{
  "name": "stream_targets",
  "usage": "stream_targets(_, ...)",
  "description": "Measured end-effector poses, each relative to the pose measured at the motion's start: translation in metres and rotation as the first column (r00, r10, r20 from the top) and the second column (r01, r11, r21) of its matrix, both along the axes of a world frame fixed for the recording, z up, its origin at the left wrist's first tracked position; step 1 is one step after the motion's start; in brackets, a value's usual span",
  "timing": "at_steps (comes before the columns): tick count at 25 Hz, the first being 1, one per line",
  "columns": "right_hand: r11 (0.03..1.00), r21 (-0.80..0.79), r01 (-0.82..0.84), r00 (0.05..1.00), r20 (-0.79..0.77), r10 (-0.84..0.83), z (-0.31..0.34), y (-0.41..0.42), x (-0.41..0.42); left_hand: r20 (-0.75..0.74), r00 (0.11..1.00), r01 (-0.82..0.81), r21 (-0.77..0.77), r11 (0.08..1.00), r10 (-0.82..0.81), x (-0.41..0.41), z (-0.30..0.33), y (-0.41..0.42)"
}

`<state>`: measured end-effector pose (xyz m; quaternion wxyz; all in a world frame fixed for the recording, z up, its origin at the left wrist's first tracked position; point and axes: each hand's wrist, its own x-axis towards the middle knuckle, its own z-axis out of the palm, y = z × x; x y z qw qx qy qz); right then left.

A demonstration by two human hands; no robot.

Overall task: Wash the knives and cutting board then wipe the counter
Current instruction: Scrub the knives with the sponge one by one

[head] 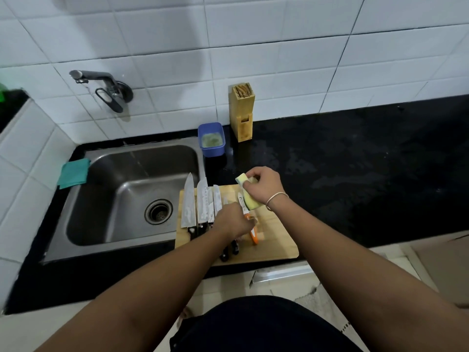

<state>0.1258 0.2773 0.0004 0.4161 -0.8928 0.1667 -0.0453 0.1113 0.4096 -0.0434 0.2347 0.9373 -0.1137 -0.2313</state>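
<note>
A wooden cutting board lies on the black counter just right of the sink. Several soapy knives lie side by side on the board's left part, blades pointing away from me. My left hand grips the orange-handled knife on the board. My right hand holds a yellow-green sponge against that knife's white blade. Parts of the smaller knives are hidden under my left hand.
A blue tub of soapy water and a wooden knife block stand by the tiled wall. A teal cloth lies at the sink's left rim. The tap juts from the wall above the basin.
</note>
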Motion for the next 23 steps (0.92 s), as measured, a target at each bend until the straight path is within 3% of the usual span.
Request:
stream_targets(4, 0.999, -0.03, -0.029, 0.999, 0.045, 0.03, 0.005, -0.007, 0.0, -0.156, 0.986, -0.048, 0.065, 0.997, 0.058, 0.004, -0.004, -0.011)
stream_targets(6, 0.999, -0.037, -0.026, 0.998, 0.064, 0.028, 0.007, -0.004, 0.004, -0.296, 0.944, -0.163, -0.039, 0.986, 0.145, 0.008, -0.002, -0.012)
stream_targets(8, 0.999, -0.035, -0.018, 0.993, 0.114, 0.022, 0.013, 0.004, 0.01, -0.46, 0.855, -0.358, -0.189, 0.914, 0.24, 0.014, 0.007, -0.008)
stream_targets(12, 1.0, -0.009, 0.01, 0.957, 0.288, -0.008, 0.03, 0.043, 0.032, -0.485, 0.791, -0.544, -0.277, 0.792, 0.373, 0.049, 0.033, 0.03)
stream_targets(18, 0.995, 0.1, -0.003, 0.929, 0.368, -0.035, 0.048, 0.142, 0.085, -0.526, 0.596, -0.801, -0.338, 0.494, 0.606, 0.116, 0.061, 0.15)
stream_targets(23, 0.993, 0.032, -0.117, 0.927, 0.361, 0.098, 0.049, 0.192, 0.116, -0.757, 0.416, -0.906, -0.395, 0.153, 0.504, 0.167, 0.072, 0.223)
